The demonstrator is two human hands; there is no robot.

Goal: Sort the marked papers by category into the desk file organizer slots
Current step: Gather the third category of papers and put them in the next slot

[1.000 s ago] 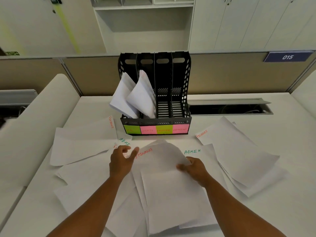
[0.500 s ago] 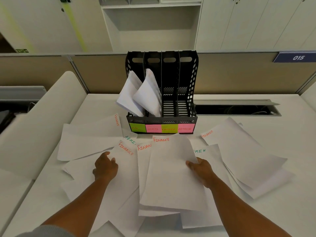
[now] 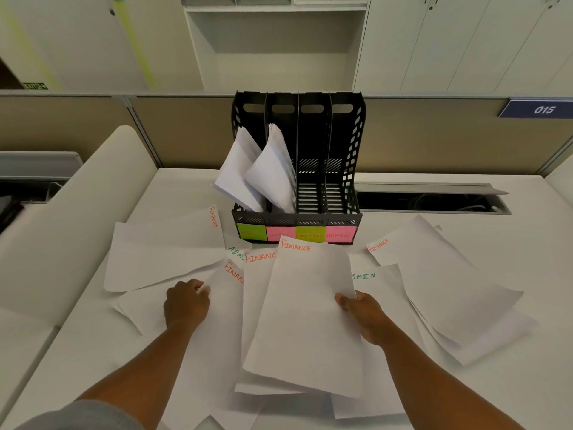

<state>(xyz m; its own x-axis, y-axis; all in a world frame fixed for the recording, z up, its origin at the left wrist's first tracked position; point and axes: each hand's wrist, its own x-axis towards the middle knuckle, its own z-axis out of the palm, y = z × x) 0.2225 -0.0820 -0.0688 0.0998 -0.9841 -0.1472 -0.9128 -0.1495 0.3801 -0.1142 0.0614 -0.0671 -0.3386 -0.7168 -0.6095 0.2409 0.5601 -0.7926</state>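
Observation:
A black four-slot file organizer (image 3: pixel 344 169) stands at the back of the desk, with green and pink labels on its front. Its two left slots hold white papers (image 3: pixel 263 178); the two right slots are empty. My right hand (image 3: pixel 361 311) pinches the right edge of a sheet marked FINANCE (image 3: pixel 304 311), lifted slightly above the pile. My left hand (image 3: pixel 186 302) rests with curled fingers on the edge of another FINANCE sheet (image 3: pixel 223 305) lying flat. More sheets marked FINANCE and ADMIN (image 3: pixel 381 287) lie spread around.
A stack of sheets (image 3: pixel 449 283) lies to the right, one marked FINANCE. Another FINANCE sheet (image 3: pixel 161 252) lies at the left. An open cable slot (image 3: pixel 431 200) runs along the desk's back right. A beige partition (image 3: pixel 434 135) rises behind the organizer.
My right hand has raised its FINANCE sheet and drawn it forward over the pile. My left hand moved left, off that sheet, onto another FINANCE sheet's edge.

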